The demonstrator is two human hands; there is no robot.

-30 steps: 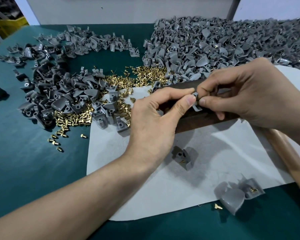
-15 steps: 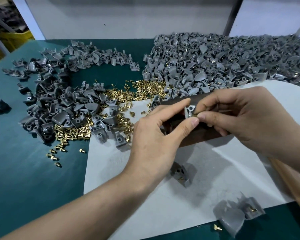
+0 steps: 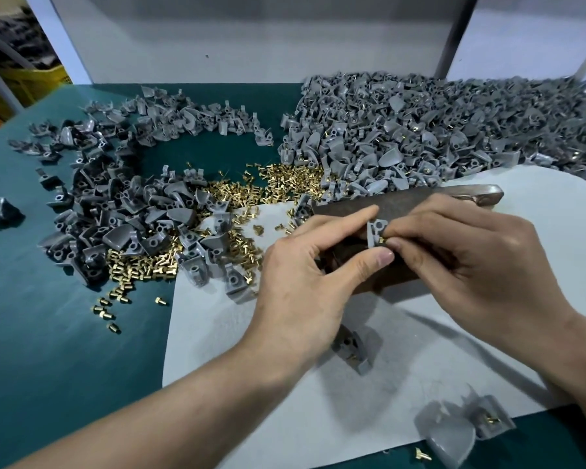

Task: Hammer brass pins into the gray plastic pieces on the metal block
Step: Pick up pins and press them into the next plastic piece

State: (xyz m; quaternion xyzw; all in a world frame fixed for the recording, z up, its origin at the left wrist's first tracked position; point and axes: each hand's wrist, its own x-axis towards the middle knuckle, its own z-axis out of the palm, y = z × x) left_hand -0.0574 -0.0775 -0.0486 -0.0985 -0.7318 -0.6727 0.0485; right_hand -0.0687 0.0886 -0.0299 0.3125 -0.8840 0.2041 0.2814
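Head view: my left hand [image 3: 305,275] pinched one gray plastic piece [image 3: 374,231] between forefinger and thumb, just above the dark metal block [image 3: 403,199]. My right hand [image 3: 481,265] met it from the other side, thumb and forefinger closed narrowly on a brass pin [image 3: 383,239] set against the piece's lower edge. The block lay on a white sheet [image 3: 420,367] spread over the green worktop [image 3: 48,333]. Loose brass pins [image 3: 244,194] were scattered behind and to the left of the block, between a darker heap of gray pieces [image 3: 115,214] on the left and a large pile [image 3: 420,130] at the back right. Nearer me, on the sheet, lay one single piece [image 3: 352,346] and a small cluster [image 3: 454,431] showing brass.
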